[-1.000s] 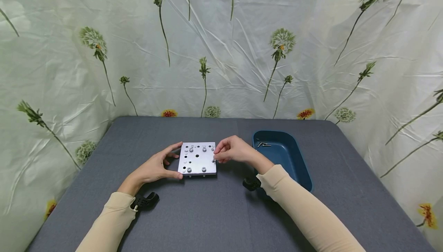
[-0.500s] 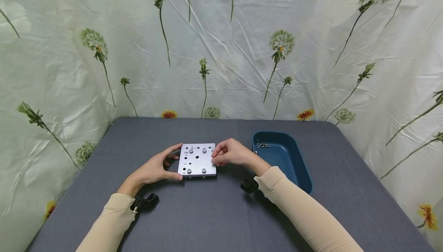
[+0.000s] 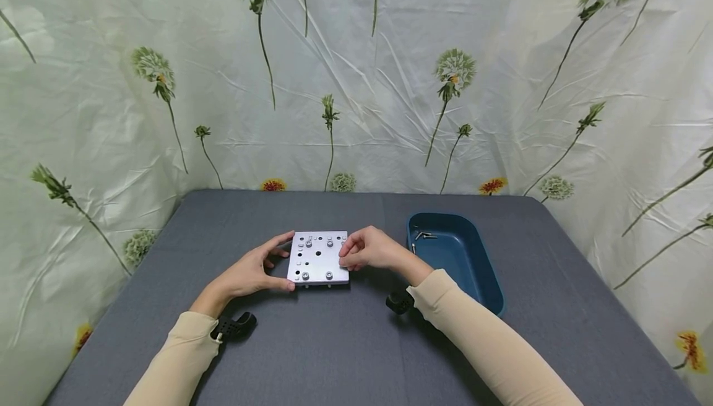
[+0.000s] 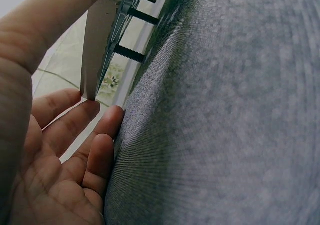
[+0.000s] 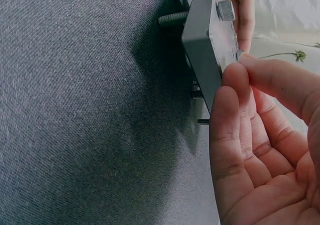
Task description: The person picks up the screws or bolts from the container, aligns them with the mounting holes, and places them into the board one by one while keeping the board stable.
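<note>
A square silver metal plate (image 3: 319, 263) with several holes lies level in front of me. Socket-head screws (image 3: 305, 276) sit in it, and their threaded shanks (image 4: 131, 53) stick out underneath. My left hand (image 3: 245, 271) grips the plate's left side, thumb at the near corner and fingertips at the far one. Over the right part of the plate, my right hand (image 3: 373, 249) pinches a small screw, whose metal end (image 5: 240, 53) barely shows between thumb and forefinger in the right wrist view. In the head view the fingers hide that screw.
To the right stands a blue tray (image 3: 490, 270) with several loose screws (image 3: 426, 236) at its far left end. My right forearm passes over its near left side. Grey cloth covers the table (image 3: 312, 356), and a flower-print curtain (image 3: 379, 84) hangs behind.
The right hand has shifted slightly left and inward over the plate, and the screw seen below its fingertips is now covered. The left hand and plate have stayed in place.
</note>
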`<state>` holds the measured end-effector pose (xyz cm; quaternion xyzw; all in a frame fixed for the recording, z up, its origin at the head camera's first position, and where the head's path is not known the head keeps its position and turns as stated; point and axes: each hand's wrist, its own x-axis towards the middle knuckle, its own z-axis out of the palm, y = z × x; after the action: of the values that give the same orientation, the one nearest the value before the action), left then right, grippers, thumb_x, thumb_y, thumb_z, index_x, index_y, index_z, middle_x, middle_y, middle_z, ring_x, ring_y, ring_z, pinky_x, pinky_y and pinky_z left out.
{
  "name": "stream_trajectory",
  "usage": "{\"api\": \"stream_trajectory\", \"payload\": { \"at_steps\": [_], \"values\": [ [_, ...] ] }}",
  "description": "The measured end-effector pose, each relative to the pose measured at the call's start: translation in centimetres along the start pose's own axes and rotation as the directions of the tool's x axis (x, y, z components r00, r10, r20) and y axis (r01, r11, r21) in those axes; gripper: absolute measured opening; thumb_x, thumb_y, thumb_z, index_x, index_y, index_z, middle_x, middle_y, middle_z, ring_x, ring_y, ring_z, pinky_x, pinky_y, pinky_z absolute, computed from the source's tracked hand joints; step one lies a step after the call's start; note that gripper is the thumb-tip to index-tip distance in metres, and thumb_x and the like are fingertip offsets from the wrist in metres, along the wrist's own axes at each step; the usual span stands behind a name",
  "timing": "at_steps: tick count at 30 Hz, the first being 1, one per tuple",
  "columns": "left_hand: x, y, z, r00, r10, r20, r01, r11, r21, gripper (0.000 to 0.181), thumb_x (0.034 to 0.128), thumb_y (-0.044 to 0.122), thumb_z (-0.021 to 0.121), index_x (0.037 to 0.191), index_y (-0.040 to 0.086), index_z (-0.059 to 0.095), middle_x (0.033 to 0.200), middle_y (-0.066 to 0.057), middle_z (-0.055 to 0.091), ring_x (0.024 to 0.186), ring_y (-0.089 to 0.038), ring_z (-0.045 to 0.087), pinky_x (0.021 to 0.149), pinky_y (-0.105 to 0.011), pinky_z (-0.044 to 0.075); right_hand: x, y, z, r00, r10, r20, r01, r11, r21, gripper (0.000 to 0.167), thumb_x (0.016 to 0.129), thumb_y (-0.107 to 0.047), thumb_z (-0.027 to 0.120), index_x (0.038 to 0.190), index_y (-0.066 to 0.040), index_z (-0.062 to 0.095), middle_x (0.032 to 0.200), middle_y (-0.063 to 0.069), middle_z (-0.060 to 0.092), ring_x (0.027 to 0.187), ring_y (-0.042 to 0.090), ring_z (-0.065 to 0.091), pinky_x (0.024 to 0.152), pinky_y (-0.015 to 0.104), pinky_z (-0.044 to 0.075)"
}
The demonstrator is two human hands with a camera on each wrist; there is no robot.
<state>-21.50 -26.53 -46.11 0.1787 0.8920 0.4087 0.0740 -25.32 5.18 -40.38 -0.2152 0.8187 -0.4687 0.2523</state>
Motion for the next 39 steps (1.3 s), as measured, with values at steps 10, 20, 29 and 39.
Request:
{"api": "stream_trajectory", "payload": {
  "at_steps": [10,20,29,39],
  "values": [
    [0.04,0.17,-0.1,1.0,-0.005,0.004,0.005,1.0,-0.003,0.115,0.078,0.038,0.099,0.17,0.017,0.033,0.152,-0.018,0.06,0.135,-0.034,0.059,0.105,-0.049,0.048,0.07,-0.05,0.0,1.0,-0.001,-0.004,0.001,1.0,0.0,0.01,0.095,-0.006,0.081,0.102,0.001,0.076,0.082,0.004,0.078,0.072,0.012,0.072,0.079,0.04,0.065],
    [0.06,0.08,-0.08,1.0,-0.002,0.005,0.002,1.0,-0.01,0.115,0.0782,0.037,0.099,0.17,0.016,0.032,0.153,-0.019,0.059,0.135,-0.035,0.059,0.105,-0.049,0.047,0.12,0.06,-0.01,1.0,-0.007,-0.002,0.007,1.0,-0.005,0.011,0.095,-0.006,0.08,0.102,0.002,0.076,0.08,0.003,0.077,0.07,0.009,0.07,0.077,0.038,0.065],
    [0.0,0.07,-0.1,1.0,-0.001,0.009,0.001,1.0,-0.005,0.115,0.078,0.037,0.099,0.17,0.016,0.032,0.153,-0.019,0.059,0.136,-0.035,0.058,0.105,-0.049,0.048,0.03,0.06,-0.15,1.0,0.0,-0.003,0.0,1.0,-0.004,0.011,0.096,-0.006,0.08,0.103,0.002,0.076,0.082,0.006,0.078,0.07,0.009,0.07,0.077,0.039,0.065],
    [-0.03,-0.04,0.0,1.0,0.008,0.013,-0.008,1.0,-0.002,0.116,0.0774,0.039,0.099,0.17,0.017,0.032,0.156,-0.017,0.056,0.136,-0.034,0.059,0.104,-0.047,0.048,-0.08,-0.05,-0.65,1.0,0.019,-0.022,-0.019,1.0,-0.019,0.011,0.097,-0.008,0.08,0.103,0.0,0.076,0.089,0.012,0.079,0.073,0.011,0.071,0.079,0.039,0.065]
  ]
}}
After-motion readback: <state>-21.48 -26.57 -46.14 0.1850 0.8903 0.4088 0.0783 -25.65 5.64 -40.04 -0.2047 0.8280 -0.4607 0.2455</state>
